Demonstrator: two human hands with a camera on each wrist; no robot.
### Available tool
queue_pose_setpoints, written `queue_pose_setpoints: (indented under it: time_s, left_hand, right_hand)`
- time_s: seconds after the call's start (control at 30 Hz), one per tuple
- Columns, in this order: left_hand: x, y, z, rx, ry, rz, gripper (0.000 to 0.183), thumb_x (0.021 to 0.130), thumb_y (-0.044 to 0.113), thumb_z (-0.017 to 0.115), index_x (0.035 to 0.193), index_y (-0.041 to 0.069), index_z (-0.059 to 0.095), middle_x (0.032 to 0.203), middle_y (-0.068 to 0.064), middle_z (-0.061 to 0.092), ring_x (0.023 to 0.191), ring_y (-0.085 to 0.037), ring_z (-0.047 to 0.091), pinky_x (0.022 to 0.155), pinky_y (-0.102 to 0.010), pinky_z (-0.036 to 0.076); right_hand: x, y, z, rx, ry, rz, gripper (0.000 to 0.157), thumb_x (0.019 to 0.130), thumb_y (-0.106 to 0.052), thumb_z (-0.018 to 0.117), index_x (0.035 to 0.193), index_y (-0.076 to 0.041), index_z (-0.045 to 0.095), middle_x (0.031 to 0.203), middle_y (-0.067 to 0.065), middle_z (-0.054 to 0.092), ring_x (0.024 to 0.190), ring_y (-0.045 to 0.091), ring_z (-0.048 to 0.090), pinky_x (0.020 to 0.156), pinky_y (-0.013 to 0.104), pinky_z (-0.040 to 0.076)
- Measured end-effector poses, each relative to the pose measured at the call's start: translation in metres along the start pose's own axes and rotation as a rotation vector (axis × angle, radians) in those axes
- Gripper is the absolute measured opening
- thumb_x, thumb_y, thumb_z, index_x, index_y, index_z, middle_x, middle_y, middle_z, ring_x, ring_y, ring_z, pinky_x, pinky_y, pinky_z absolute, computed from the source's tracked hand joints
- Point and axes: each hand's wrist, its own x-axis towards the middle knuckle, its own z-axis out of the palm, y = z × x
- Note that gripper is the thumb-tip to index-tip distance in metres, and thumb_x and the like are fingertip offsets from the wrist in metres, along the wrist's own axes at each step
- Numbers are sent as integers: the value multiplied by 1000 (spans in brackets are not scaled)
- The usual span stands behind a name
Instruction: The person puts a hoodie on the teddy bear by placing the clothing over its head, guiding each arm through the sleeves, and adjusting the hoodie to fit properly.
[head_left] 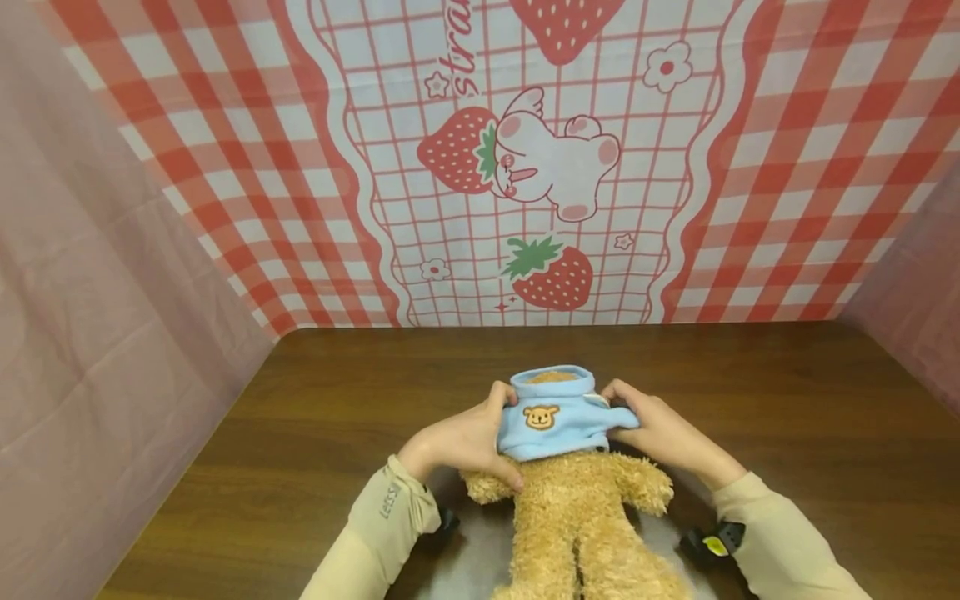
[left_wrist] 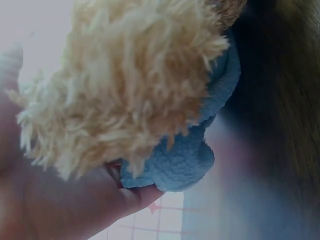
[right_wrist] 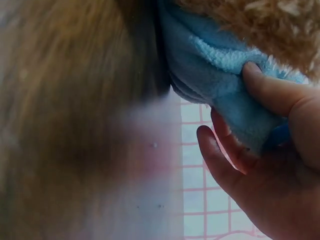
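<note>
The light-blue shirt (head_left: 573, 427) is at the lower centre of the head view, bunched over the head end of the plush bear (head_left: 570, 500), whose fur shows through the round collar (head_left: 558, 389). The bear's long axis runs from the bottom edge up toward the middle of the frame, legs lowest; the shirt's hem lies just above both furry arms, which stick out to either side below it. The cloth therefore sits between the two hands, touched by both, so neither is nearer.

At its left side, the left hand (head_left: 461, 437) holds the shirt with a bent finger at the upper edge, while the thumb stretches down onto the bear's fur. The left wrist view shows a fingertip under the cloth; the others are hidden there.

At its right side, the right hand (head_left: 667, 429) pinches the cloth near the short sleeve (head_left: 622, 417): in the right wrist view the thumb (right_wrist: 277, 92) presses on the fabric's edge, with two fingers partly spread on the other side.

Around them is the brown counter (head_left: 337, 400); a red-and-white printed cloth (head_left: 292, 167) hangs behind, across the upper frame.
</note>
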Motion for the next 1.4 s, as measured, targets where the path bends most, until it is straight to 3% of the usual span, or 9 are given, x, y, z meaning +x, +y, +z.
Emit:
queue_pose_setpoints:
  time_s: [0.27, 0.53, 0.63, 0.73, 0.87, 0.97, 1.13, 1.27, 1.4]
  left_hand:
    - [0, -2, 0, -16, -13, 11, 89, 58, 32, 85, 118, 13, 21, 118, -15, 41, 113, -16, 44, 95, -26, 37]
    - [2, -4, 2, -10, -21, 12, 87, 62, 32, 83, 119, 14, 21, 113, -15, 48, 107, -16, 50, 94, -27, 38]
    - [2, -4, 2, -10, -10, 30, 86, 62, 30, 83, 119, 13, 21, 119, -11, 43, 111, -17, 48, 96, -26, 37]
    - [2, -5, 3, -17, 0, 56, 83, 64, 28, 82, 118, 12, 21, 123, -9, 36, 114, -18, 45, 98, -26, 35]
    - [2, -5, 1, -42, -15, 72, 77, 68, 26, 80, 115, 9, 20, 120, -9, 31, 116, -21, 41, 100, -29, 33]
    - [0, -6, 0, -57, -39, 61, 76, 70, 25, 79, 114, 9, 19, 117, -10, 31, 118, -21, 38, 101, -30, 32]
    - [0, -8, -1, -71, -56, 52, 75, 70, 26, 78, 113, 10, 19, 115, -11, 33, 118, -20, 37, 100, -29, 32]
    - [0, -8, -3, -71, -58, 47, 75, 69, 27, 79, 112, 10, 19, 112, -12, 35, 115, -19, 40, 98, -28, 34]
    - [-1, -9, -3, -74, -62, 41, 76, 68, 28, 80, 112, 12, 20, 111, -12, 37, 114, -18, 41, 98, -26, 34]
  right_hand:
    - [1, 1, -4, -96, 88, -25, 14, 74, -8, 73, 85, -14, 67, 83, -2, 66, 73, 4, 55, 65, 25, 46]
    - [-1, 2, -8, 13, -41, 13, 6, 80, -11, 67, 85, -9, 68, 77, -3, 65, 65, 1, 50, 61, 22, 44]
    - [-1, 1, -10, 63, -94, 15, 3, 82, -10, 64, 83, -8, 66, 75, -3, 61, 64, 2, 47, 60, 22, 42]
    - [-1, 0, -11, 54, -90, 26, 6, 82, -10, 63, 87, -8, 66, 80, -2, 63, 68, 2, 50, 63, 23, 43]
    - [0, -7, -10, -27, -49, 96, 12, 82, -10, 63, 94, -10, 62, 83, -1, 61, 70, 7, 50, 64, 26, 42]
    - [-2, -26, -9, -224, -38, 137, 18, 82, -13, 64, 98, -9, 58, 82, 1, 59, 67, 13, 49, 61, 30, 40]
    - [-9, -64, -8, -594, 34, 11, 45, 74, -16, 72, 112, -2, 53, 102, 10, 60, 90, 26, 58, 70, 42, 46]
    - [-12, -74, -9, -558, 56, -76, 53, 72, -12, 74, 118, -4, 49, 110, 10, 56, 96, 25, 58, 74, 41, 47]
    - [-11, -68, -12, -435, 27, -67, 45, 73, -12, 72, 111, -15, 48, 109, 3, 57, 82, 15, 58, 64, 30, 46]
